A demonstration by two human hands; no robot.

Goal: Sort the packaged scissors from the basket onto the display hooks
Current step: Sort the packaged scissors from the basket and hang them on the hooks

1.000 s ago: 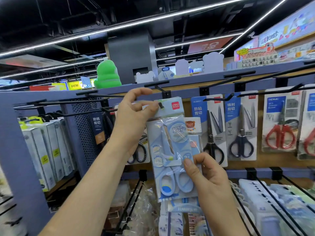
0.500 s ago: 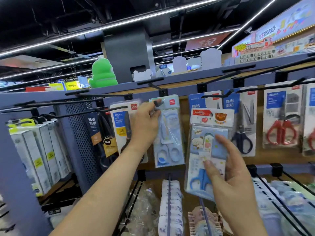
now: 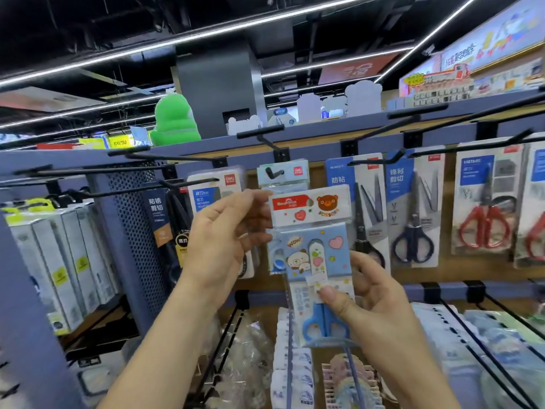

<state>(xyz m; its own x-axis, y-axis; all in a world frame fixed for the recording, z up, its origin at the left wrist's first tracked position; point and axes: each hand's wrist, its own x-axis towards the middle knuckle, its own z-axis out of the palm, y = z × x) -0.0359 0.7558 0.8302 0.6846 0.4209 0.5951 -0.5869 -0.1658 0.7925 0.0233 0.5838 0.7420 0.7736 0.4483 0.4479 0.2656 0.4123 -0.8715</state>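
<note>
From the head camera, the changeover is plain. A second ago the left hand was threading a pale blue pack onto its peg. Now that pale blue pack [image 3: 290,184] hangs on its own on the hook [image 3: 273,172] at the back of the rack, so one packet is sorted. The left hand [image 3: 224,231] has let it go and come across to the next one.

That next one is the bear-print pack [image 3: 312,231] of small blue-handled scissors, held up in front of the hung pack and hiding its lower part. It is not yet on any peg. The basket is out of sight.

The right hand [image 3: 374,302] grips the pack low down, thumb pressed on the front just above the handles and fingers curled behind. The left hand is raised, palm turned inward, at the left edge of the header card. Its finger and thumb seem to pinch that edge, though they are blurred. My guess is that the hanging hole must next be lined up with a hook.
</note>
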